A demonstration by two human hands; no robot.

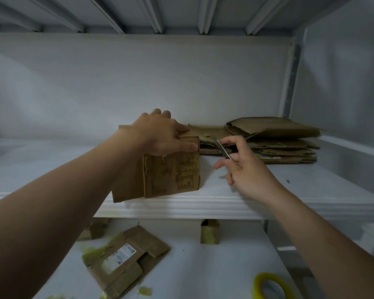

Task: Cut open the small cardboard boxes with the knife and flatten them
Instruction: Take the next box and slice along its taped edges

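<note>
brown cardboard box (pixel 171 169) gripped by left hand (pixel 160 134), right hand (pixel 244 169) pinching slim silver knife (pixel 222 149), a slip could nick that nearby thumb.

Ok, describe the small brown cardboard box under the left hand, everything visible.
The small brown cardboard box stands upright near the front edge of the white shelf, worn, with dark printed markings on its front and a loose flap hanging at its left side. The left hand grips its top, thumb across the upper front. The thin metal knife in the right hand is to its right, not touching.
</note>
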